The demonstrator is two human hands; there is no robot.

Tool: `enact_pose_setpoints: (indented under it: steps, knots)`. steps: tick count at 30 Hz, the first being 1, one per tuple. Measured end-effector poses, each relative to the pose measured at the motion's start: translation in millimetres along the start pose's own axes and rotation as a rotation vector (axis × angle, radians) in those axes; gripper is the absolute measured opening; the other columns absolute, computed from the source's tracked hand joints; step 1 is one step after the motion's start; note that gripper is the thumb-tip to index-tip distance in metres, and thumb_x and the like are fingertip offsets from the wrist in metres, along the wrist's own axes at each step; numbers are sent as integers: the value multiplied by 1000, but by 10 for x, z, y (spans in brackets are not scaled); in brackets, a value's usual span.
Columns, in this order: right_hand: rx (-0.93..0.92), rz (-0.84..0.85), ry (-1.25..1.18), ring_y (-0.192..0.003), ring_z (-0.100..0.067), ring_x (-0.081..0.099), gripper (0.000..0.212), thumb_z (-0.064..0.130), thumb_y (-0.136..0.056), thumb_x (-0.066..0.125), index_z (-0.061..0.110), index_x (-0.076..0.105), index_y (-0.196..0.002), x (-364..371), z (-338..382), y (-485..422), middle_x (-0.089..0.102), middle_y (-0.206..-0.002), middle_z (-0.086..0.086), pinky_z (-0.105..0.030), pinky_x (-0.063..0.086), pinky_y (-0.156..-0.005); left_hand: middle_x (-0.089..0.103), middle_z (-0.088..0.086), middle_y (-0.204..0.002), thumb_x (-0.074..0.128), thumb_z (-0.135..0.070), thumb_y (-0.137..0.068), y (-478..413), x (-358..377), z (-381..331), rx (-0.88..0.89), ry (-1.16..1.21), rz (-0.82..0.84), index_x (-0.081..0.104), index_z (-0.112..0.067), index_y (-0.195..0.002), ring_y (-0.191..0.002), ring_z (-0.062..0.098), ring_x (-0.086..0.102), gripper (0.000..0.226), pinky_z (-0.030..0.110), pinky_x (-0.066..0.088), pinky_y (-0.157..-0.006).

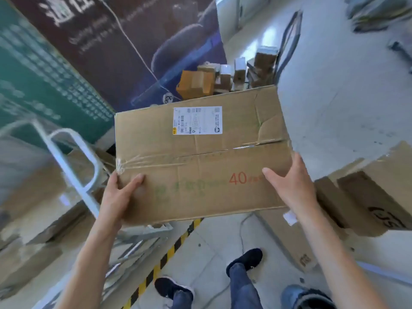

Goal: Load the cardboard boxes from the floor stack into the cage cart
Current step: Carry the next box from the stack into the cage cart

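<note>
A large brown cardboard box [200,157] with a white shipping label and a red "40" is held in the air in front of me. My left hand [120,197] grips its near left corner, thumb on top. My right hand [289,186] clamps its near right edge. The cage cart [73,157], with white metal tubing, stands at the left and holds several cardboard boxes [33,197]. The floor stack of cardboard boxes [365,197] sits at the right, low beside my right arm.
A pile of small boxes [223,79] lies on the floor behind the held box, near a dark banner [124,41]. A yellow-black striped line [165,257] runs along the floor by the cart. My feet [243,262] stand below the box.
</note>
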State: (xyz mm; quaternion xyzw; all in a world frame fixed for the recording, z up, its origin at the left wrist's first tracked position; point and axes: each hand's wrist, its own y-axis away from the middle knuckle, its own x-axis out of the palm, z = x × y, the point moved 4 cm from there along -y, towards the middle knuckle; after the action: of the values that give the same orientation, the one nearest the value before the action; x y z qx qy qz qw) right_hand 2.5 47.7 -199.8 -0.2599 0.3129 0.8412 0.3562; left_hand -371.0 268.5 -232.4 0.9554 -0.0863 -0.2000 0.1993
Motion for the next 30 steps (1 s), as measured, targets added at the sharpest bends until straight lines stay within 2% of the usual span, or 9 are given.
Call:
enact_pose_setpoints:
  steps: [3,6,8,11,15,19,23,26,30]
  knots:
    - [-130,66,47,-123,-28,53,76,51,-85,69,23,32,-145,544,895,549,50,-139,-1,-50,48,-94,73,-10,-115,87,-56,-62,180,-1251,154,-11,125,-101,62,-39,-122,-103,15,70,67,38,54,-88]
    - [-227,104,68,-120,-29,55,79,52,-85,68,23,30,-147,1111,1563,1122,52,-137,-1,-49,48,-92,76,-9,-107,86,-45,-69,423,-2300,314,9,211,-196,67,-40,-111,-94,12,73,46,26,57,-70]
    - [-287,156,78,-120,-28,55,77,52,-84,68,24,31,-146,1546,1941,1498,53,-135,-1,-53,49,-93,76,-9,-105,84,-38,-75,616,-2965,485,17,253,-280,68,-37,-108,-91,12,73,37,26,57,-69]
    - [-380,231,99,-117,-26,55,74,52,-84,69,23,35,-143,2186,2450,2048,53,-131,0,-50,49,-91,76,-9,-102,82,-32,-79,905,-3874,814,4,294,-387,67,-34,-108,-91,11,73,33,32,55,-75]
    - [-473,383,92,-113,-24,57,70,45,-83,74,20,39,-138,3025,2937,2705,54,-124,0,-48,51,-89,76,-11,-97,82,-30,-79,1350,-4845,1277,-37,326,-570,65,-30,-111,-86,4,72,37,19,54,-64]
    - [-526,521,102,-119,-23,55,75,43,-82,75,18,36,-141,3764,3148,3190,52,-134,-3,-49,51,-95,73,-7,-105,83,-32,-79,1659,-5506,1745,-121,340,-689,62,-26,-122,-95,14,69,48,30,53,-72]
    - [-519,608,144,-120,-23,55,75,46,-83,73,19,35,-142,4386,3198,3414,53,-135,0,-47,51,-93,71,-11,-99,82,-32,-79,1713,-5879,2164,-181,333,-758,61,-29,-121,-81,2,68,47,23,49,-62]
    - [-472,606,158,-116,-24,56,71,44,-82,74,19,38,-138,4767,3191,3413,55,-127,0,-46,51,-94,69,-11,-104,81,-31,-81,1489,-6057,2394,-221,333,-735,60,-29,-125,-89,7,66,49,25,49,-65]
    - [-410,583,184,-110,-24,58,67,39,-83,75,19,40,-136,5274,3174,3188,57,-124,-2,-43,52,-87,69,-6,-112,80,-25,-83,895,-6152,2647,-266,355,-672,58,-27,-127,-99,12,66,50,29,51,-72]
